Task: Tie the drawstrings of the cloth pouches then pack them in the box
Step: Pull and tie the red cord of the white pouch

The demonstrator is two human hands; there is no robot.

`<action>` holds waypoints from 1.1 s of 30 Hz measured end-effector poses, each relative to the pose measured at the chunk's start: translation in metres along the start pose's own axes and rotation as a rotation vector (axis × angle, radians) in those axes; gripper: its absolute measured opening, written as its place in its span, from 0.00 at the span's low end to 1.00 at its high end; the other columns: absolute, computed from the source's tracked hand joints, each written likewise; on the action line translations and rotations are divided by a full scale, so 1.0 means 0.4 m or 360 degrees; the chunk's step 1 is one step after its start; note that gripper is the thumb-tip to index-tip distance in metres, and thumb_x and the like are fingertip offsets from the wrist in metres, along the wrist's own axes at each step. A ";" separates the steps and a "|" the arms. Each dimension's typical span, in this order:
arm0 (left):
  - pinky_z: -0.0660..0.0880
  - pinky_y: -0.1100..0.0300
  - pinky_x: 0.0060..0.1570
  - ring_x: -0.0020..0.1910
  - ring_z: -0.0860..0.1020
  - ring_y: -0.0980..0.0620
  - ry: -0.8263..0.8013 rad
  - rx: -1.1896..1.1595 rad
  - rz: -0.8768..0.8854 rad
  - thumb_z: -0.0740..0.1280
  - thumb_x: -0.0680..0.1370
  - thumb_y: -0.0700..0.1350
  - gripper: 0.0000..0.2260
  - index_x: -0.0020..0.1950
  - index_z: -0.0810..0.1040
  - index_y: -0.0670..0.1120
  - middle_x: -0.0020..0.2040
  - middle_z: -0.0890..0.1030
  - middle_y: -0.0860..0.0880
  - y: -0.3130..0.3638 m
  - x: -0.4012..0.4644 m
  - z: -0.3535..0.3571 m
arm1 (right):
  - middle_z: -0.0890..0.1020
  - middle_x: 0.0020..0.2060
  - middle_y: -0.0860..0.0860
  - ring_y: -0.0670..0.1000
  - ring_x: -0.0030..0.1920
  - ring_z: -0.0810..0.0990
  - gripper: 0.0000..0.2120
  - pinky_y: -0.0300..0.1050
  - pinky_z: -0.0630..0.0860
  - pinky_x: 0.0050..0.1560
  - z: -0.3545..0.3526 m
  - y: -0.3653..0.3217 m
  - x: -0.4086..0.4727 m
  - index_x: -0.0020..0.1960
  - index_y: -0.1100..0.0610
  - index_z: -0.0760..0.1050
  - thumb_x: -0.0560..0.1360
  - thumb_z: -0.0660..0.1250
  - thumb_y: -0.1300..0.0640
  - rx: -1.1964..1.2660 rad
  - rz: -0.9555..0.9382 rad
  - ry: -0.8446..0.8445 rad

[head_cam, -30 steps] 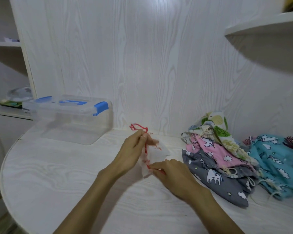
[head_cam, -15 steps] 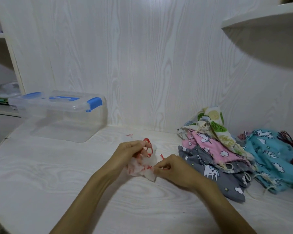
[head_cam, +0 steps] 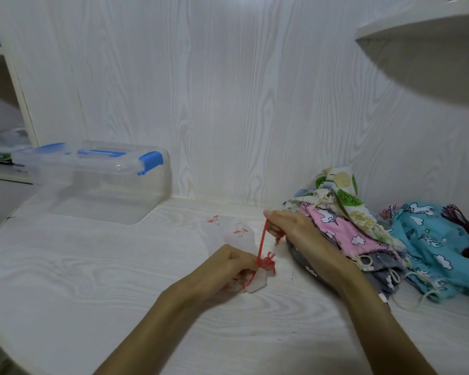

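While I tighten: head view, one pouch in hand.
Left hand (head_cam: 229,269): clenched on the gathered neck of the white pouch (head_cam: 255,284), low on the table (head_cam: 92,280).
Right hand (head_cam: 290,226): pinching the red drawstring (head_cam: 261,243), pulled taut.
Knot: forming, I judge.
Box (head_cam: 92,180): lid on, looks bare inside.
Pile of pouches (head_cam: 363,234): waiting, right of my hands.

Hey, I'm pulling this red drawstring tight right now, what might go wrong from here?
The right hand pulls the red drawstring taut while the left hand pinches the white pouch; a hard tug might snap it. The clear box looks latched, so packing may stall.
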State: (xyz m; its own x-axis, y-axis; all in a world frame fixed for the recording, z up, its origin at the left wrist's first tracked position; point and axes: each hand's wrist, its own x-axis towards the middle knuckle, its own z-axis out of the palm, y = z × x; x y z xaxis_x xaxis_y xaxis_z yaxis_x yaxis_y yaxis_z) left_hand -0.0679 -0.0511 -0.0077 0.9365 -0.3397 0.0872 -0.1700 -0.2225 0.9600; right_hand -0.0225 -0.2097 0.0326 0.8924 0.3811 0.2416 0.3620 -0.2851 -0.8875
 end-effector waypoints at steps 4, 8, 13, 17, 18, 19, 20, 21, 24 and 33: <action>0.65 0.68 0.35 0.28 0.67 0.56 -0.0003 -0.0025 0.0000 0.59 0.81 0.45 0.17 0.45 0.83 0.35 0.27 0.73 0.52 -0.008 0.001 0.003 | 0.80 0.44 0.39 0.34 0.47 0.75 0.13 0.27 0.68 0.49 0.030 -0.019 -0.006 0.44 0.49 0.77 0.79 0.56 0.47 0.0038 -0.0133 -0.0098; 0.73 0.67 0.34 0.28 0.76 0.54 0.0115 -0.0369 -0.0018 0.61 0.79 0.45 0.19 0.45 0.78 0.27 0.29 0.78 0.47 -0.014 0.005 -0.007 | 0.78 0.55 0.41 0.43 0.58 0.75 0.09 0.35 0.68 0.48 0.009 0.017 0.004 0.54 0.44 0.72 0.77 0.62 0.56 0.0120 0.0006 -0.0005; 0.74 0.68 0.27 0.24 0.77 0.56 0.0167 -0.0512 0.0021 0.57 0.81 0.40 0.16 0.39 0.77 0.35 0.27 0.79 0.47 -0.012 0.011 -0.011 | 0.77 0.51 0.39 0.39 0.52 0.74 0.12 0.37 0.70 0.48 -0.023 0.074 -0.013 0.47 0.38 0.76 0.72 0.69 0.56 -0.0555 0.0067 -0.0353; 0.74 0.70 0.30 0.27 0.78 0.58 0.0317 -0.0539 0.0048 0.58 0.81 0.41 0.15 0.40 0.77 0.35 0.31 0.79 0.44 -0.009 0.019 -0.018 | 0.83 0.35 0.41 0.38 0.33 0.74 0.05 0.35 0.70 0.37 -0.022 0.088 -0.004 0.40 0.43 0.83 0.73 0.70 0.50 -0.0604 -0.0066 -0.0070; 0.75 0.69 0.31 0.28 0.78 0.58 0.0383 -0.0548 0.0053 0.59 0.81 0.41 0.15 0.40 0.78 0.35 0.33 0.78 0.43 -0.013 0.028 -0.024 | 0.83 0.33 0.41 0.37 0.31 0.73 0.04 0.32 0.68 0.35 -0.027 0.084 0.002 0.41 0.46 0.84 0.73 0.70 0.52 -0.0526 -0.0093 -0.0042; 0.75 0.68 0.32 0.28 0.78 0.57 0.0439 -0.0551 0.0053 0.60 0.80 0.43 0.14 0.40 0.78 0.35 0.33 0.77 0.43 -0.016 0.040 -0.029 | 0.84 0.34 0.42 0.37 0.32 0.75 0.04 0.30 0.69 0.36 -0.032 0.079 0.011 0.43 0.49 0.84 0.73 0.70 0.54 -0.0430 -0.0109 -0.0028; 0.75 0.67 0.32 0.29 0.77 0.57 0.0480 -0.0552 0.0053 0.61 0.79 0.44 0.14 0.40 0.79 0.35 0.33 0.77 0.44 -0.021 0.054 -0.036 | 0.85 0.35 0.44 0.37 0.35 0.78 0.04 0.29 0.71 0.39 -0.037 0.072 0.022 0.45 0.52 0.85 0.73 0.70 0.56 -0.0324 -0.0128 -0.0036; 0.75 0.67 0.34 0.30 0.77 0.57 0.0510 -0.0558 0.0037 0.61 0.79 0.44 0.14 0.41 0.79 0.36 0.32 0.78 0.46 -0.027 0.070 -0.043 | 0.86 0.37 0.47 0.40 0.37 0.81 0.04 0.30 0.73 0.41 -0.043 0.067 0.034 0.46 0.55 0.84 0.73 0.70 0.58 -0.0234 -0.0130 -0.0064; 0.77 0.66 0.42 0.38 0.79 0.54 0.0525 -0.0519 -0.0042 0.61 0.80 0.44 0.14 0.46 0.81 0.35 0.39 0.82 0.48 -0.036 0.125 -0.063 | 0.86 0.39 0.50 0.40 0.38 0.83 0.06 0.29 0.74 0.40 -0.063 0.043 0.074 0.48 0.58 0.84 0.72 0.71 0.59 -0.0244 -0.0054 -0.0255; 0.79 0.65 0.45 0.46 0.83 0.53 0.0457 -0.0796 -0.0069 0.68 0.73 0.35 0.07 0.48 0.83 0.37 0.51 0.84 0.44 -0.067 0.153 -0.091 | 0.84 0.33 0.41 0.38 0.34 0.79 0.08 0.30 0.73 0.37 -0.111 0.003 0.133 0.47 0.55 0.84 0.74 0.70 0.52 -0.0627 0.0144 -0.0899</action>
State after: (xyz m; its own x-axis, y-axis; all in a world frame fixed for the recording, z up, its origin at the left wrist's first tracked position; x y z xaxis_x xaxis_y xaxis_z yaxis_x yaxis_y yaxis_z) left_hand 0.0050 -0.0325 -0.0183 0.9969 -0.0629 0.0465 -0.0292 0.2523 0.9672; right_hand 0.0372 -0.2288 0.0618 0.6856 0.7096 -0.1625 0.4591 -0.5947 -0.6600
